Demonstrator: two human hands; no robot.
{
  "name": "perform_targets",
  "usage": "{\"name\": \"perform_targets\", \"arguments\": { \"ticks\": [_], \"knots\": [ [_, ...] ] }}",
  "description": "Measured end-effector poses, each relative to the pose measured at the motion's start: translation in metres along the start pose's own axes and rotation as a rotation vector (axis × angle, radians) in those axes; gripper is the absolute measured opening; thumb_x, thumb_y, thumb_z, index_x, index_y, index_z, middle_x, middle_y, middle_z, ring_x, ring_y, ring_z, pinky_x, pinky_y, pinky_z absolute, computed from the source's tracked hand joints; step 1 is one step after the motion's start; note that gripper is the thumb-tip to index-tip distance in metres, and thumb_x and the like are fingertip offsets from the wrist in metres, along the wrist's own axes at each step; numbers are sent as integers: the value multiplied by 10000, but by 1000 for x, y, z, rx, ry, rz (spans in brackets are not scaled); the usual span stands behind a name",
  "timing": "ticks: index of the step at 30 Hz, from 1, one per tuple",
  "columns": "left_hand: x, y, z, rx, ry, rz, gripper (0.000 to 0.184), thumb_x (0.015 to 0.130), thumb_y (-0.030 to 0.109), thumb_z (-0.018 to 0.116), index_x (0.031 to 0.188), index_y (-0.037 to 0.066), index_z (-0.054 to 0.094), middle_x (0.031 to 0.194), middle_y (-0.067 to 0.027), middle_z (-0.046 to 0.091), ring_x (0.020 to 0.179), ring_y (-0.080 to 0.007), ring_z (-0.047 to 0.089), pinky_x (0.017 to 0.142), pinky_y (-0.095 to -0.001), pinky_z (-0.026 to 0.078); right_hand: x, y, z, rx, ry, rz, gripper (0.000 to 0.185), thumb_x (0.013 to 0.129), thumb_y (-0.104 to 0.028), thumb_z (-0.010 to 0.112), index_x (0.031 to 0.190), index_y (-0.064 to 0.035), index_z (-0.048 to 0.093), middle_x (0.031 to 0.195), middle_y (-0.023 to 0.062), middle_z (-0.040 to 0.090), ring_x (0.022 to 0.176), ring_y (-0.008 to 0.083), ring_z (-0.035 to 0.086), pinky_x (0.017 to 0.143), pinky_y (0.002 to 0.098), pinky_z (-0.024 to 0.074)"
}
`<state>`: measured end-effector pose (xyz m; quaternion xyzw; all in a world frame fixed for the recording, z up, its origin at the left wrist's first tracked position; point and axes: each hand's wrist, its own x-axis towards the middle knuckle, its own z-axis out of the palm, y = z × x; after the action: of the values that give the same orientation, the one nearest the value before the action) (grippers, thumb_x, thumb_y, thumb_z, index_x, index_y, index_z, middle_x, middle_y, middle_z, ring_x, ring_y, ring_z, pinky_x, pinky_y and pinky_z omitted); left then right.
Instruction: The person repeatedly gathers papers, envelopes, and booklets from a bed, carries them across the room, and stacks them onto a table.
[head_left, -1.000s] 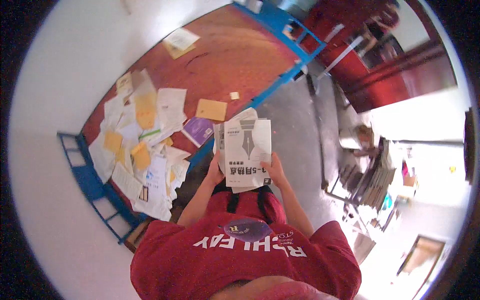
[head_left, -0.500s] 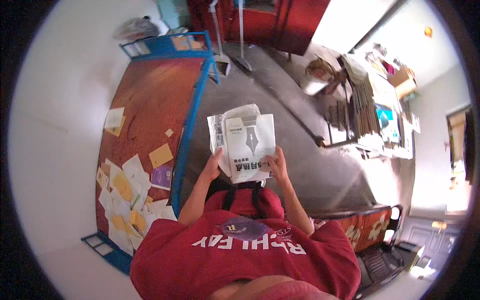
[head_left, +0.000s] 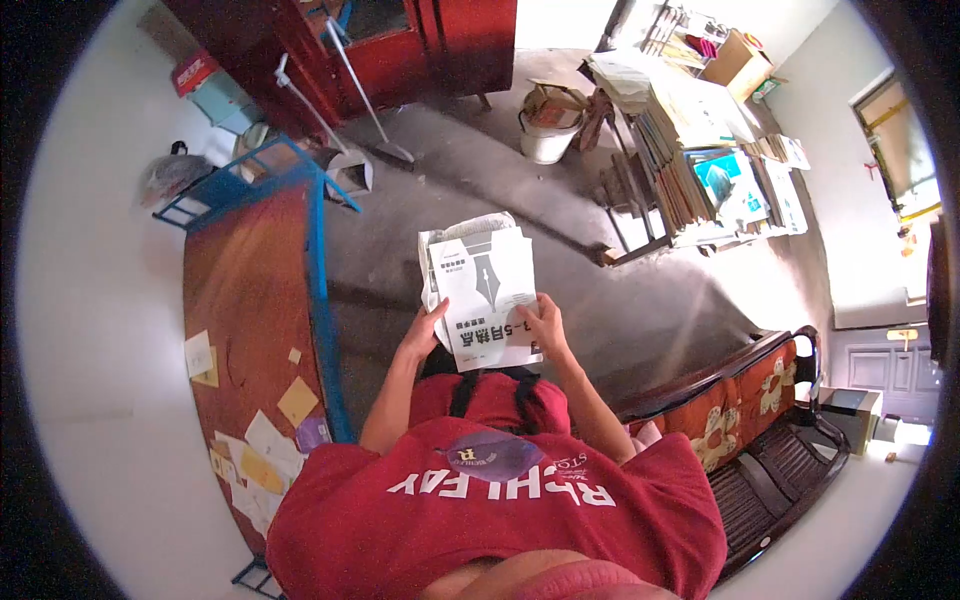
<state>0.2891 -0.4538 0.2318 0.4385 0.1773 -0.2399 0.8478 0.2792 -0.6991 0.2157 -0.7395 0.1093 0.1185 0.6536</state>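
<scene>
In front of my body I hold a small stack of papers, topped by a white booklet printed with a dark pen nib and Chinese characters. Crumpled-edged printed sheets stick out beneath it at the left and far edges. My left hand grips the stack's left side, thumb toward the cover. On the opposite side, my right hand is closed on the right edge with its thumb over the cover. The fingers under the stack are hidden.
To the left, a blue-framed bed board bears loose papers and envelopes. Ahead are a red cabinet, a long-handled dustpan and a white bucket. Paper stacks stand at right, with a cushioned bench nearer.
My view has swung to the right, so the bed board sits lower left and more of the bench shows. Both hands keep hold of the booklet stack, which looks more squared up.
</scene>
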Motion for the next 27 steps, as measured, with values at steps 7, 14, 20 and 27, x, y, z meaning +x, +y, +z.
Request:
{"name": "perform_targets", "arguments": {
  "ticks": [7,14,20,27],
  "knots": [
    [124,43,24,405,10,46,530,822,343,540,1181,-21,404,1102,-116,511,994,-198,500,829,-310,398,91,-58,-25,-102,248,-56,276,753,-144,589,962,-17,462,772,151,565,712,198,557,621,334,439],
    [221,106,55,331,-129,-33,490,865,360,454,1147,-41,442,1110,-105,513,1004,-159,479,851,-279,365,175,-80,-44,-310,451,-170,240,779,-130,534,968,-27,428,747,167,560,679,211,555,595,339,434],
    [321,123,69,768,-203,-49,447,832,345,522,1087,-21,492,1007,-77,560,917,-139,503,795,-280,391,220,-80,-61,-185,611,-28,197,786,-122,506,938,-15,441,718,171,556,645,222,545,582,348,425],
    [419,158,132,876,-206,71,331,804,234,570,1014,-17,521,906,-61,581,812,-125,526,720,-260,420,306,-80,-106,-166,670,34,257,787,-111,499,1016,-4,453,706,138,559,624,153,518,566,314,423]
  ]
}}
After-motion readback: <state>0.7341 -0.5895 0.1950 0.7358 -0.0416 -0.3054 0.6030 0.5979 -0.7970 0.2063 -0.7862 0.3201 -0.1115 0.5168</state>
